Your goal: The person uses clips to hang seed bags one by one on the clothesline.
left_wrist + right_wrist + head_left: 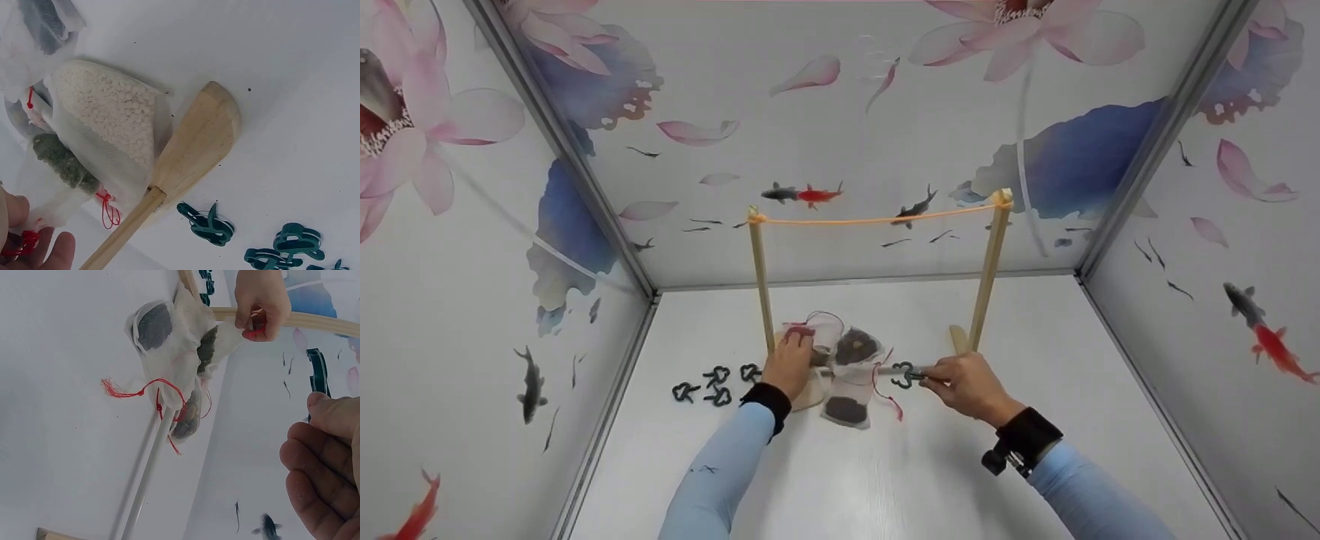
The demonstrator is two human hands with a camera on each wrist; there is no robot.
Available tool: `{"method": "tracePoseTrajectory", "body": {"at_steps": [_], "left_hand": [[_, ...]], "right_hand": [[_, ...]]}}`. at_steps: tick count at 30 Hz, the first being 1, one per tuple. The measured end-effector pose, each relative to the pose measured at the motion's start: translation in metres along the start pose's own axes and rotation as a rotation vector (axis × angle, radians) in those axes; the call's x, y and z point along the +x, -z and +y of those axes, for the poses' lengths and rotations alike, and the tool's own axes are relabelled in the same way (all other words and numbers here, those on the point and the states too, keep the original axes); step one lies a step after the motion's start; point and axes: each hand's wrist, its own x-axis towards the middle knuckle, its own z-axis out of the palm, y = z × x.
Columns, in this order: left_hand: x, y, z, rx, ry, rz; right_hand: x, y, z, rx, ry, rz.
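Observation:
My left hand [789,366] pinches the neck of a drawstring mesh bag with dark green filling [64,163], at its red string [27,242]. This bag hangs from the fingers beside the left post. My right hand [971,386] pinches a dark green plastic clip [318,371] between thumb and index finger, near the right post. Between the hands lie other mesh bags: one with white pellets [107,107], one with dark filling [846,410] and another with brownish dark contents [857,346]. Red strings trail from them, and they partly cover a pale rod.
Two wooden posts, left [760,285] and right [990,277], stand on wooden feet [197,140]. An orange cord [870,220] runs between their tops. A pale rod [892,370] joins them low down. Several green clips [718,375] lie left on the white table [870,487]. Printed panels enclose it.

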Motion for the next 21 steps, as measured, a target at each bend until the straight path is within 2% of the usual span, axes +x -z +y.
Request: {"method": "tracePoseTrajectory", "body": {"at_steps": [5,10,15,21], "left_hand": [[0.008,0.014,-0.001,-0.149,0.021,0.022],[0.013,0.031,-0.001,-0.158,0.037,0.062],[0.018,0.053,0.000,-0.137,-0.015,0.127],[0.030,0.087,0.003,-0.226,-0.082,0.171]], "right_hand": [[0.005,0.002,-0.003,-0.008,0.034,0.016],[0.010,0.004,-0.005,-0.021,0.088,0.037],[0.020,0.007,-0.011,-0.043,0.133,0.028],[0.043,0.018,-0.023,-0.082,0.182,0.061]]}}
